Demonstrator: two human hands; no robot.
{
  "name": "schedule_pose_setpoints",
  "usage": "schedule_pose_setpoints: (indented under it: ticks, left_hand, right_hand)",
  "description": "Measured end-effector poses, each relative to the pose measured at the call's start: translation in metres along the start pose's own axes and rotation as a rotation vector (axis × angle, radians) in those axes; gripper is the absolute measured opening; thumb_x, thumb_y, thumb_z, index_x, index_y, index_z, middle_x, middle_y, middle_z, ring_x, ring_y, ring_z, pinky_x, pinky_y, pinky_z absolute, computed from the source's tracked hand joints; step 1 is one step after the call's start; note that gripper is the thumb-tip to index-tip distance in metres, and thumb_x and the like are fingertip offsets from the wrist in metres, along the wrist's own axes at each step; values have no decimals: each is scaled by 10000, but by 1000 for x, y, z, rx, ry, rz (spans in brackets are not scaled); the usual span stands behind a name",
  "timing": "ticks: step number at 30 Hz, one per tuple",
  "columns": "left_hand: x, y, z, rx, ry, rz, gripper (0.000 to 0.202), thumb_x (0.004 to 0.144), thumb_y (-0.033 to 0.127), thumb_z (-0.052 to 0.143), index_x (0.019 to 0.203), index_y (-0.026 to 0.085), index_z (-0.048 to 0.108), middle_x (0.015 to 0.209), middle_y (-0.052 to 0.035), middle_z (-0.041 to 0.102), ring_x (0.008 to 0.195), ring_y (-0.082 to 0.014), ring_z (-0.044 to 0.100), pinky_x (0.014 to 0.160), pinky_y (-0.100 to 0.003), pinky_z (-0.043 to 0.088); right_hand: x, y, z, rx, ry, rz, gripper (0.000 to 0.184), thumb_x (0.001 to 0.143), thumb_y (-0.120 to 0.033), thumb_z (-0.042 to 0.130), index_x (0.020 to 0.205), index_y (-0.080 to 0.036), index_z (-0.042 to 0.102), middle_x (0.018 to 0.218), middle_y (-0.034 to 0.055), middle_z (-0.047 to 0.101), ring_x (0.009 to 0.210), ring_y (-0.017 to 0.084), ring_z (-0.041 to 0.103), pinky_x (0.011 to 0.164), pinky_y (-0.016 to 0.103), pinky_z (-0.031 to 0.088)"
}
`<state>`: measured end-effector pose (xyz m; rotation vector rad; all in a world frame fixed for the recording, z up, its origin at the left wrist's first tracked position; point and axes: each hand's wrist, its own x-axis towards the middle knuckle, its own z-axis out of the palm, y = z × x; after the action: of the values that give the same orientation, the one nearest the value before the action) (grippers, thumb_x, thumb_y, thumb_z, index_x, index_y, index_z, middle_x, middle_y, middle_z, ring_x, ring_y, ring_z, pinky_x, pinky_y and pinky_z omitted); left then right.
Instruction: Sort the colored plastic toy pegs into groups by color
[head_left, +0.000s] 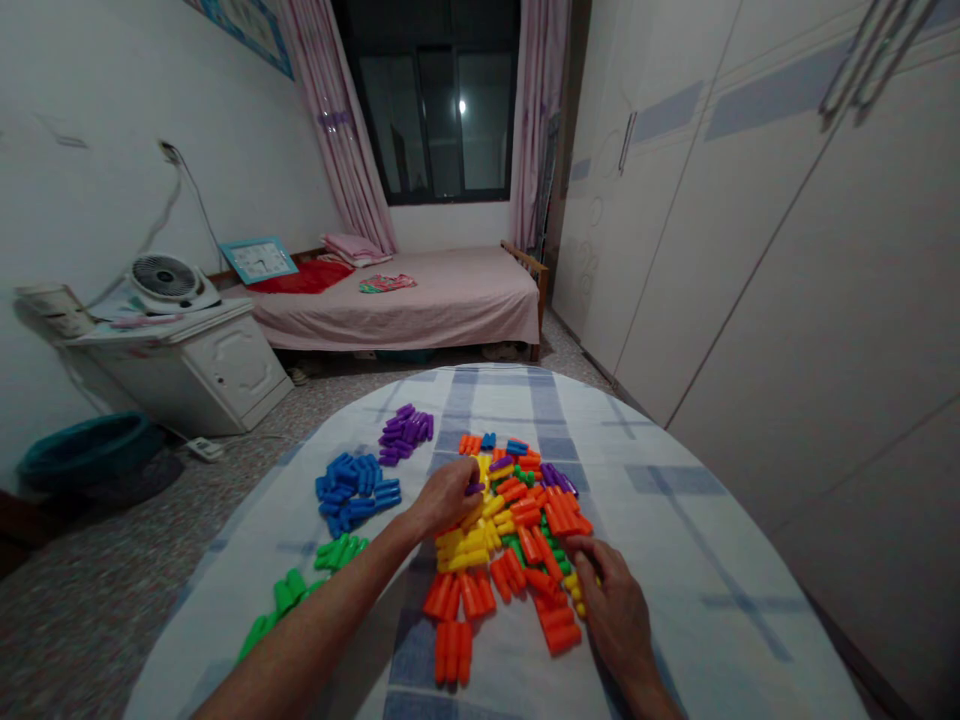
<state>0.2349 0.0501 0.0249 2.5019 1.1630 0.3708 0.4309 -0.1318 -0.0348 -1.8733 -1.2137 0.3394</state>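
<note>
Left hand [447, 497] is pinching a purple plastic peg [474, 489] in its fingertips at centre frame, long axis pointing right over the mixed peg heap [510, 530], while the spread right hand [611, 610] is resting at lower right and blue pegs [357, 490] and green pegs [339, 552] are lying apart at left on a checked tablecloth [675, 560].

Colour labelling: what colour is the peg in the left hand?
The plastic peg in the left hand is purple; head view shows it best.

The left hand [446, 497] and right hand [611, 610] are bare.
</note>
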Motion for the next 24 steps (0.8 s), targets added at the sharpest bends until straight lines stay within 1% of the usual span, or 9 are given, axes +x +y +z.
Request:
schedule_pose_setpoints:
  ticks: [3,5,6,10,13,17,19,21,24]
  left_hand:
    - [6,4,-4,-79,96,-40,166,758,153,480,902,201,547,754,9,588,694,-126,534,651,-234,395]
    - [14,9,-7,-89,173,-31,207,775,141,450,928,200,576,818,-8,609,756,-130,557,705,-238,412]
    - [19,11,-7,-77,185,-25,201,793,163,448,921,200,598,851,-19,617,789,-136,566,728,-243,416]
    - [39,20,1,40,96,-55,239,814,364,530,937,209,665,925,-52,626,847,-178,587,737,-274,428]
    - [49,20,8,72,71,-91,257,789,397,569,928,216,688,948,-58,630,860,-187,588,722,-274,430]
    - [54,11,11,-100,131,-144,231,773,360,559,798,174,694,792,-23,639,761,-152,584,674,-244,431]
    - [53,4,8,-179,156,-164,247,790,339,517,781,156,683,717,-3,620,718,-141,577,652,-238,432]
    - [52,-5,2,-178,220,-167,256,806,326,489,810,149,673,737,-6,614,729,-139,578,666,-239,437]
    - [51,-23,-9,-36,379,-167,238,803,326,507,883,160,658,865,-36,609,784,-148,580,713,-251,440]
  right_hand:
    - [0,-1,0,3,8,8,314,850,-370,396,942,-218,655,992,51,673,929,192,611,829,312,466]
    - [-1,-2,0,5,15,7,306,844,-363,403,934,-221,658,988,46,675,925,190,611,826,309,466]
    - [-1,-3,0,6,16,6,304,844,-361,402,932,-221,658,987,45,675,926,189,611,825,308,465]
    - [-1,-3,0,4,0,6,300,853,-360,397,931,-224,653,985,42,673,928,188,608,833,311,462]
    - [0,-2,1,13,-1,-7,295,854,-353,397,923,-224,653,981,40,675,933,184,606,843,308,461]
    - [0,-2,1,30,-3,-13,294,860,-354,393,924,-223,648,991,45,670,945,184,603,848,308,460]
    - [0,-3,1,24,0,-10,291,859,-351,395,932,-224,647,990,45,668,946,185,602,850,311,458]
    - [0,-4,0,18,5,-7,289,857,-346,396,937,-227,648,985,41,668,943,183,601,848,309,457]
    - [-1,-4,0,19,6,-3,289,861,-345,395,939,-229,648,977,35,668,936,177,603,845,301,457]
